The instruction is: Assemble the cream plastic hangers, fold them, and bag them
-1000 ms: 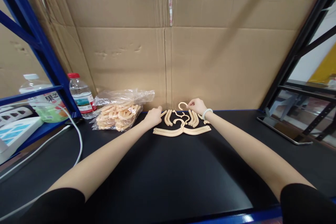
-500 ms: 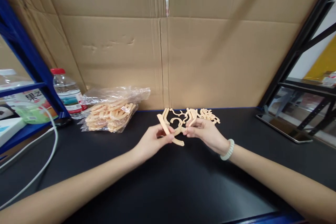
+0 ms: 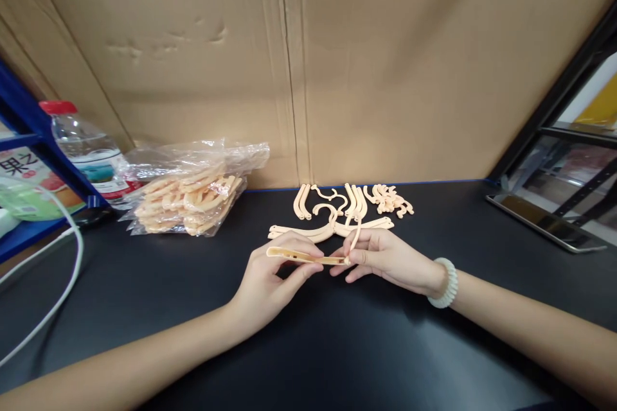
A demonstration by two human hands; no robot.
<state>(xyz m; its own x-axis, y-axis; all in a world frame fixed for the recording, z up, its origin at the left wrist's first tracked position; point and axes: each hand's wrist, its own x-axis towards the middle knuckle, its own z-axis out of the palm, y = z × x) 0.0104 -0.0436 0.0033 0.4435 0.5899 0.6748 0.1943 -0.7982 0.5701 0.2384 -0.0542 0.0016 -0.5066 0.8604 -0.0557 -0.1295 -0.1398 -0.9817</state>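
Note:
My left hand (image 3: pixel 270 279) is closed round a pale peach plastic hanger arm (image 3: pixel 294 255), held nearly level with its hollow side toward me. Between the fingertips of my right hand (image 3: pixel 388 260) is a thin curved hanger hook (image 3: pixel 357 236), standing up. Its lower end meets the right end of the arm; whether they are joined cannot be made out. Just behind my hands a hanger (image 3: pixel 308 233) lies flat on the black table, partly hidden by my fingers. Farther back are loose hanger arms (image 3: pixel 303 201), more arms (image 3: pixel 355 200) and a heap of small hooks (image 3: pixel 391 200).
A clear bag (image 3: pixel 190 202) packed with similar parts lies at the left, beside a red-capped water bottle (image 3: pixel 91 154). A white cable (image 3: pixel 72 276) curves down the left side. A tablet-like device (image 3: pixel 540 225) lies at the right. Cardboard (image 3: pixel 395 77) walls the back.
My left hand has turned the hanger arm from a steep slant to nearly level. My right hand has come nearer me, bringing the hook to the arm's end. The view has tilted down.

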